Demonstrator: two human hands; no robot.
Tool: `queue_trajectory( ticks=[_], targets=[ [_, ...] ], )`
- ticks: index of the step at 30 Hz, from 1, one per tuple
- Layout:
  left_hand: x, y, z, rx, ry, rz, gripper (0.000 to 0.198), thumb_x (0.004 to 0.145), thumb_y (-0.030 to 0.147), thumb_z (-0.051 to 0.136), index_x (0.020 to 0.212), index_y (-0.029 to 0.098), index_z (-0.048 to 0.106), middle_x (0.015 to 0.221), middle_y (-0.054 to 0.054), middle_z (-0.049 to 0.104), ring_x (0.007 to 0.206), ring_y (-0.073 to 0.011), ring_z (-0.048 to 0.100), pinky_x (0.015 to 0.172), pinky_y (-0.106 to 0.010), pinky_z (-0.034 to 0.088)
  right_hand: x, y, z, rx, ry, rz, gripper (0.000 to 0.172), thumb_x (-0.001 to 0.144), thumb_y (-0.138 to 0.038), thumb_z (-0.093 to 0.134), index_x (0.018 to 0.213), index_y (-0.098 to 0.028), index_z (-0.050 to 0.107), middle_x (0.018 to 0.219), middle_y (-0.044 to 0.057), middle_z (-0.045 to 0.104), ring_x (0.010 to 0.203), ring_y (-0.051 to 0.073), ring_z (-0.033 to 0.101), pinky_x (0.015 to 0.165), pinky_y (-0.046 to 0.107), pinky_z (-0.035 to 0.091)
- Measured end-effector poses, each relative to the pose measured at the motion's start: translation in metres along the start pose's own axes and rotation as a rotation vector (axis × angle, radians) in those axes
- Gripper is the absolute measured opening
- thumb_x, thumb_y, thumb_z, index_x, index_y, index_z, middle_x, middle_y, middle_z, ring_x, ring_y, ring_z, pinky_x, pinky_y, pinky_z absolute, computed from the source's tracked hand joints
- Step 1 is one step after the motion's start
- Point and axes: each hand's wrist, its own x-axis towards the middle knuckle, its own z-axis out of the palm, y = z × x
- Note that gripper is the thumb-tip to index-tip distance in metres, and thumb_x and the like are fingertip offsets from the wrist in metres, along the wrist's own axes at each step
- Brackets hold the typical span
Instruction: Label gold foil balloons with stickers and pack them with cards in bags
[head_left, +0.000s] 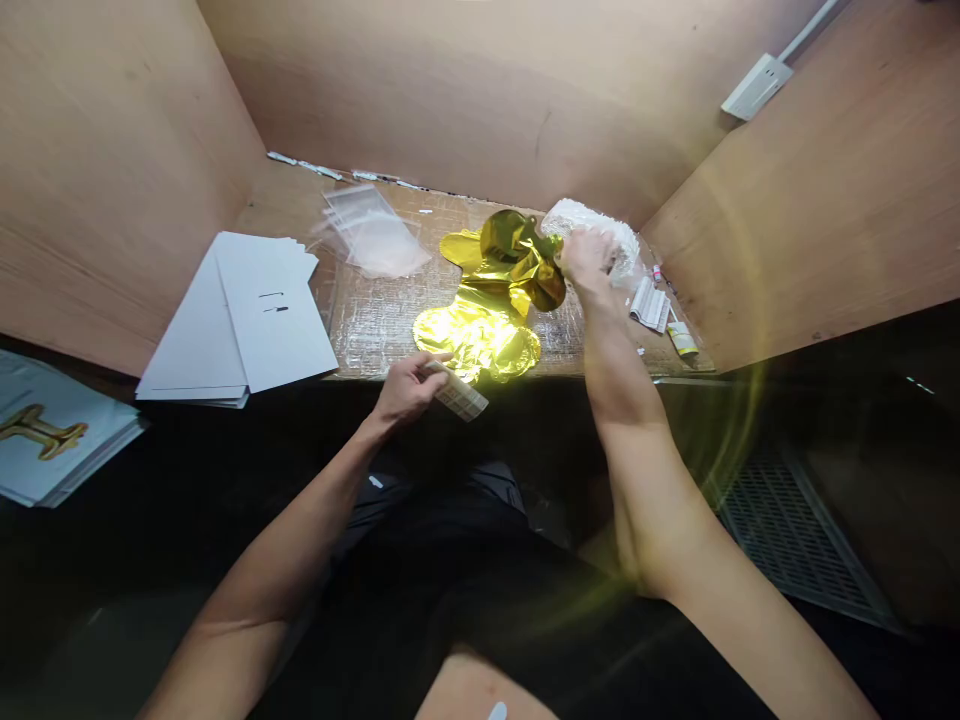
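Observation:
My left hand [407, 388] is closed at the table's front edge, pinching a small pale sheet marked with a grid [463, 396]. Just beyond it lies a shiny gold foil balloon [487, 310], flat and crumpled, with a darker folded part on its upper right. My right hand [590, 254] reaches to the back right, its fingers curled down at a white bundle in clear plastic [577, 215], beside the balloon's edge. What those fingers hold, if anything, is hidden.
Clear plastic bags [379, 235] lie at the back left. White printed sheets [277, 330] overhang the front left edge, near a stack of picture packets [60, 430]. A folded white strip bundle [650, 305] and a yellow-labelled tube [682, 339] sit at right. Wooden walls [450, 100] enclose the table.

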Motion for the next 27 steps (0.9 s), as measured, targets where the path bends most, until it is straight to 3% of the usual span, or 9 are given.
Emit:
queue_trajectory(
  ticks=[1,2,4,6,8,11,14,21,27],
  targets=[
    [0.000,0.003,-0.003,-0.127,0.082,-0.069,0.022,0.087,0.040,0.074,0.093,0.018,0.071,0.102,-0.009,0.081,0.087,-0.0238,0.076,0.078,-0.035,0.061,-0.005,0.000,-0.004,0.014,0.099,-0.012,0.027,0.108,-0.027,0.052,0.112,-0.008,0.071,0.120,0.025,0.069,0.107,0.028,0.064,0.094,0.045,0.050],
    [-0.001,0.006,-0.006,-0.242,0.157,-0.112,0.028,0.086,0.045,0.076,0.094,0.018,0.069,0.092,-0.006,0.078,0.079,-0.0209,0.073,0.074,-0.033,0.060,-0.018,-0.003,-0.004,0.090,0.094,-0.085,0.032,0.110,-0.031,0.048,0.118,-0.009,0.071,0.124,0.024,0.069,0.109,0.028,0.064,0.095,0.045,0.051],
    [-0.003,0.012,-0.008,-0.418,0.271,-0.144,0.038,0.082,0.050,0.083,0.095,0.018,0.066,0.083,-0.003,0.071,0.071,-0.0169,0.068,0.071,-0.031,0.061,-0.061,-0.013,0.002,0.348,-0.165,-0.314,0.037,0.111,-0.042,0.049,0.116,-0.014,0.073,0.110,0.017,0.073,0.098,0.024,0.066,0.088,0.040,0.053],
    [-0.005,0.015,-0.009,-0.513,0.328,-0.150,0.042,0.079,0.050,0.086,0.098,0.019,0.065,0.085,-0.002,0.070,0.071,-0.0159,0.067,0.074,-0.031,0.062,-0.113,-0.024,0.015,0.568,-0.571,-0.469,0.038,0.104,-0.051,0.061,0.113,-0.017,0.074,0.096,0.010,0.074,0.086,0.022,0.065,0.078,0.036,0.054],
    [-0.008,0.016,-0.009,-0.529,0.331,-0.159,0.044,0.079,0.049,0.088,0.100,0.018,0.066,0.087,-0.003,0.071,0.073,-0.0160,0.068,0.075,-0.032,0.063,-0.157,-0.031,0.030,0.716,-0.704,-0.483,0.037,0.098,-0.053,0.067,0.106,-0.017,0.074,0.089,0.006,0.072,0.080,0.019,0.063,0.073,0.033,0.052],
    [-0.011,0.014,-0.010,-0.480,0.267,-0.178,0.044,0.077,0.047,0.092,0.100,0.016,0.071,0.087,-0.004,0.072,0.073,-0.0167,0.069,0.073,-0.032,0.064,-0.190,-0.031,0.045,0.812,-0.651,-0.399,0.033,0.096,-0.051,0.068,0.098,-0.018,0.073,0.083,0.004,0.069,0.074,0.017,0.060,0.069,0.030,0.048],
    [-0.012,0.011,-0.011,-0.392,0.235,-0.200,0.045,0.075,0.047,0.096,0.097,0.014,0.075,0.084,-0.005,0.073,0.070,-0.0176,0.070,0.068,-0.030,0.063,-0.197,-0.023,0.050,0.788,-0.609,-0.397,0.029,0.098,-0.048,0.068,0.101,-0.020,0.075,0.084,0.003,0.071,0.074,0.017,0.062,0.071,0.031,0.049],
    [-0.013,0.020,-0.006,-0.399,0.255,-0.229,0.044,0.075,0.050,0.094,0.093,0.014,0.076,0.079,-0.005,0.073,0.066,-0.0185,0.070,0.064,-0.030,0.063,-0.211,-0.014,0.053,0.549,-0.303,-0.739,0.032,0.112,-0.037,0.049,0.107,-0.021,0.076,0.115,0.013,0.076,0.099,0.021,0.071,0.089,0.034,0.055],
    [-0.017,0.023,-0.008,-0.384,0.274,-0.207,0.042,0.076,0.047,0.093,0.094,0.014,0.075,0.080,-0.004,0.074,0.068,-0.0182,0.071,0.065,-0.029,0.063,-0.210,-0.008,0.066,0.538,-0.201,-0.792,0.030,0.113,-0.034,0.055,0.134,-0.018,0.068,0.115,0.013,0.074,0.105,0.023,0.071,0.094,0.036,0.058]
  ],
)
